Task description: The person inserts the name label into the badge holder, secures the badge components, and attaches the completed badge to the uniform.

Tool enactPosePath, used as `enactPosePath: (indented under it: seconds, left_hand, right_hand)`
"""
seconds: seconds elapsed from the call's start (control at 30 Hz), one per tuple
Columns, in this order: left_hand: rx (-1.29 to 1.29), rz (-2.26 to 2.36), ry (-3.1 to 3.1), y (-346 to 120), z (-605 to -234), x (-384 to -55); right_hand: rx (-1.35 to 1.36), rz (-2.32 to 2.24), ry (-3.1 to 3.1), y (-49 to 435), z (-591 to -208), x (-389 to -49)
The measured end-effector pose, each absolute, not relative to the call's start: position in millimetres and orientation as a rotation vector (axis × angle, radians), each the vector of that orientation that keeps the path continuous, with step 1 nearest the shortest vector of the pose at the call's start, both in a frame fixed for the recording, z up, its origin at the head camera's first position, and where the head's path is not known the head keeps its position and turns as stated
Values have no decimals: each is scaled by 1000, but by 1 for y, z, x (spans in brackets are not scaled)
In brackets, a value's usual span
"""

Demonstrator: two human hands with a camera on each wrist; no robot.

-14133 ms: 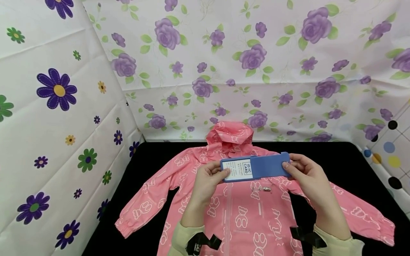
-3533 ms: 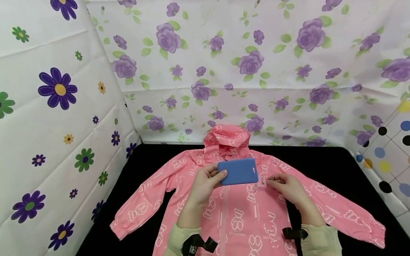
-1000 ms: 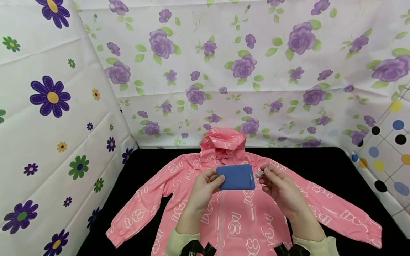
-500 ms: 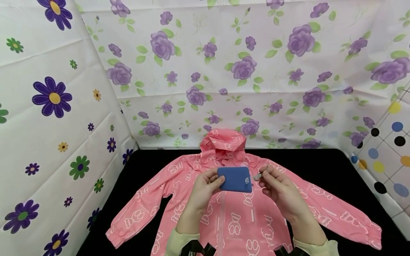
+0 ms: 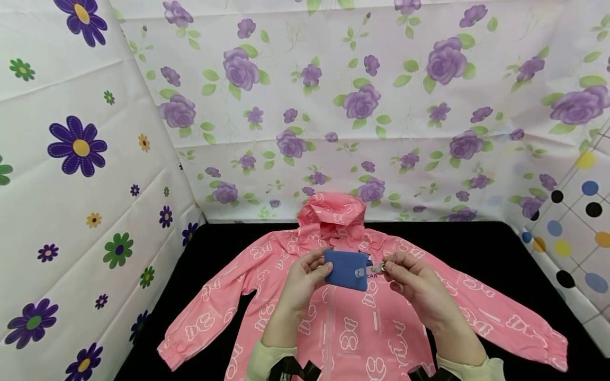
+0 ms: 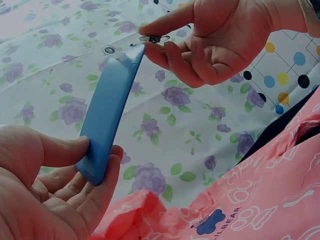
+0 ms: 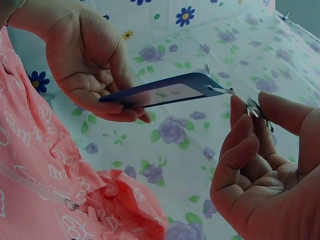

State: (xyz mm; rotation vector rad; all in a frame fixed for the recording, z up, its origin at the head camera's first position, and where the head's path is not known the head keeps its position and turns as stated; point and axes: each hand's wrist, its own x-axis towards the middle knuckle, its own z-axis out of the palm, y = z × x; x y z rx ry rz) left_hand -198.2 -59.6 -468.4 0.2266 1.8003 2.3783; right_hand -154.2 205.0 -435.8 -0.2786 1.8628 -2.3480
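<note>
My left hand (image 5: 301, 280) holds a blue card holder (image 5: 344, 270) by its left end, thumb on the front face and fingers behind. In the right wrist view a white card (image 7: 175, 94) shows on the holder's underside. My right hand (image 5: 415, 281) pinches a metal badge clip (image 7: 256, 109) between thumb and index finger at the holder's slotted end. The clip's clear strap (image 7: 221, 90) runs through the slot. Its round snap (image 6: 109, 50) sticks out past the far face, the strap end loose. Both hands are raised over the jacket.
A pink hooded jacket (image 5: 352, 317) with white bear outlines lies spread on a black table (image 5: 467, 248). A dark bear print (image 6: 211, 222) is on its chest. Floral sheets (image 5: 267, 106) stand behind and at the left; a dotted sheet (image 5: 572, 227) hangs at the right.
The holder, extended earlier with its card showing, is now slid together. My right hand picked up the clip and moved it left to the slot; the strap's snap now shows on the holder's face, which has tilted.
</note>
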Motion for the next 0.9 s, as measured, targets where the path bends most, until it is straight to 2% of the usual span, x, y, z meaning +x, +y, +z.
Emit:
enactPosePath:
  seconds: [0.27,0.43,0.73,0.9]
  left_hand:
    - [220,2390,1800,-60,-469,-198]
    - [268,2344,1850,-60,-469,-199]
    - [831,2094,1932,-59,-459,-190]
    - [924,1997,1918,-57,-456,-184]
  right_hand:
    - [-227,-2352,1877,203,-434,-153]
    - [-294,-2373,1847,203,-436,-153]
    - [-377,-2294,1946,203,-435,-153]
    - [-398,-2242,2009,203,-437,-152]
